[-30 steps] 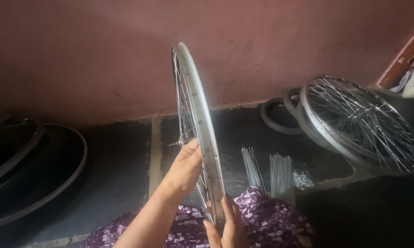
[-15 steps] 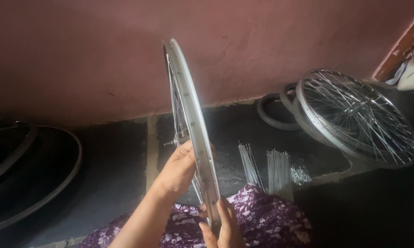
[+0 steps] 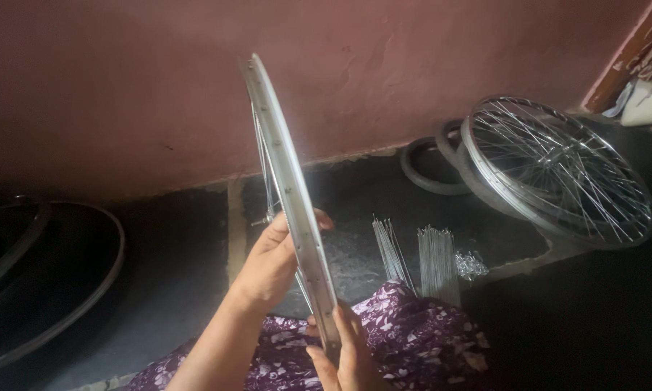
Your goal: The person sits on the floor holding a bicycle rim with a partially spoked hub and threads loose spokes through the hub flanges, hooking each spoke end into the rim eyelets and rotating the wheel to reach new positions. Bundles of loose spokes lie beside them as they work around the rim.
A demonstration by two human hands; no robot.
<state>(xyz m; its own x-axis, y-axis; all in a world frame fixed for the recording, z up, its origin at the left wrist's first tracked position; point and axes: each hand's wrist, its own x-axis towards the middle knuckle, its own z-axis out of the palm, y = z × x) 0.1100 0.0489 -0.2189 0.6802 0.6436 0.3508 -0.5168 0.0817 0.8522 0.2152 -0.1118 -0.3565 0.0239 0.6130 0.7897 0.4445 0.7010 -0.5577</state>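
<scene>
Wheel rim (image 3: pixel 286 188) stands edge-on over the lap, left hand (image 3: pixel 272 264) clasped on its middle, right hand (image 3: pixel 344 355) gripping its lower edge; few spokes appear fitted, with loose spoke bundles (image 3: pixel 420 257) lying unused on the floor.

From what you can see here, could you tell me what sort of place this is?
Probably a small bicycle wheel workshop, worked on the floor. The hands hold a bare wheel rim upright, loose spokes lie in bundles on the dark floor, and finished spoked wheels lean by the reddish wall.
</scene>
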